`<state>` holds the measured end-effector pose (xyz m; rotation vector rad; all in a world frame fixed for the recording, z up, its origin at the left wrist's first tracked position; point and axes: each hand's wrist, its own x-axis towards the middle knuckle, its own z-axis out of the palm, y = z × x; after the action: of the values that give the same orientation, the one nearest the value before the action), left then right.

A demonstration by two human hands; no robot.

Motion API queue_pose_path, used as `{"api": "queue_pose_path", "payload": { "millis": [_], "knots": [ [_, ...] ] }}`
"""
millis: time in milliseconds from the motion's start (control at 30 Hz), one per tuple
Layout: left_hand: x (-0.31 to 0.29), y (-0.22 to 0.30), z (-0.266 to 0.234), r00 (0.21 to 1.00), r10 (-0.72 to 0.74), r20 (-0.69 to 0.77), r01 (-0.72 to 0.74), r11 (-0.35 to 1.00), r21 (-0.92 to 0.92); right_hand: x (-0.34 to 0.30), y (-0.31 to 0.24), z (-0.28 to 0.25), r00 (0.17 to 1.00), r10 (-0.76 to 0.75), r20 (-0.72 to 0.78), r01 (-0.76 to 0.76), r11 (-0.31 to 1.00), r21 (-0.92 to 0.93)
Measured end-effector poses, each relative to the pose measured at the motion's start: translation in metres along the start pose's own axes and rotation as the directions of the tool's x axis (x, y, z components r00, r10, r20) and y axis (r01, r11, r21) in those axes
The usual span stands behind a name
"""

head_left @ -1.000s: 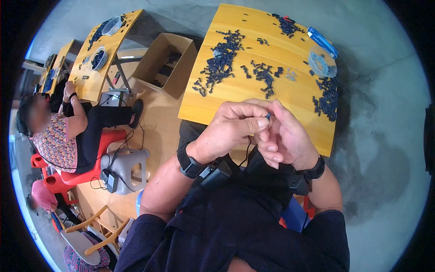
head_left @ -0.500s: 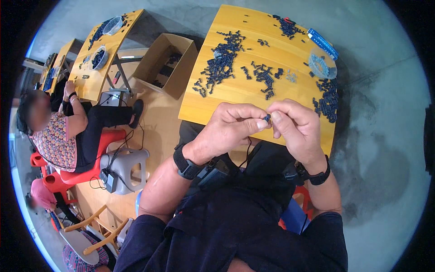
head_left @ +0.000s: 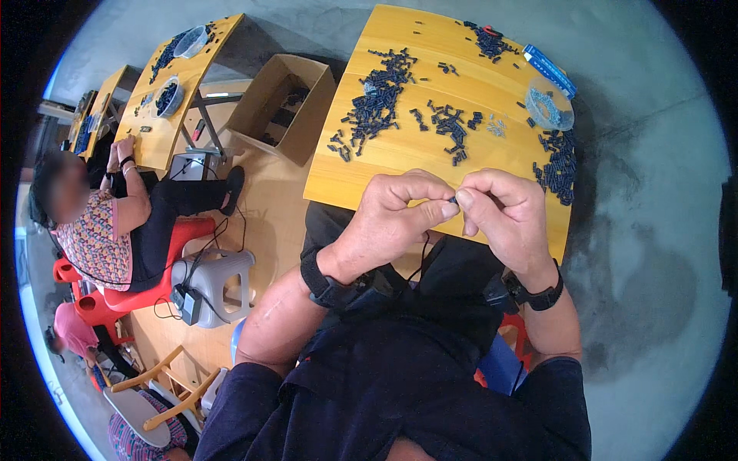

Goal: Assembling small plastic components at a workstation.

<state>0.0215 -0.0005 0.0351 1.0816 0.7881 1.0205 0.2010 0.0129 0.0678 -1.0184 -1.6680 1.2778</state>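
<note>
Small dark plastic piece (head_left: 453, 200) is in the middle of the frame, over the lower edge of the yellow table (head_left: 327, 184). The left hand (head_left: 396, 219) pinches it with thumb and finger. The right hand (head_left: 509, 219) has its fingertips pressed together beside it; I cannot tell what they hold. Best keep the left pinch steady and use the right gently.

A small-parts workshop: yellow tables (head_left: 330, 180) carrying piles of small dark pieces (head_left: 375, 104) and clear tubs (head_left: 567, 119), with another person (head_left: 100, 242) seated nearby on a red plastic seat (head_left: 187, 234).
</note>
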Motion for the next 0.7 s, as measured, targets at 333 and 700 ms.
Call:
{"api": "queue_pose_path", "payload": {
  "millis": [333,700],
  "knots": [
    [0.008,-0.004,-0.003,0.976,0.216,-0.02,-0.208,0.959,0.19,0.005,0.007,0.002,0.988,0.151,-0.013,-0.138,0.931,0.338],
    [0.008,-0.008,-0.004,0.976,0.218,0.027,-0.219,0.974,0.056,0.0,0.02,0.007,0.845,0.39,0.366,-0.533,0.557,0.637]
  ]
}}
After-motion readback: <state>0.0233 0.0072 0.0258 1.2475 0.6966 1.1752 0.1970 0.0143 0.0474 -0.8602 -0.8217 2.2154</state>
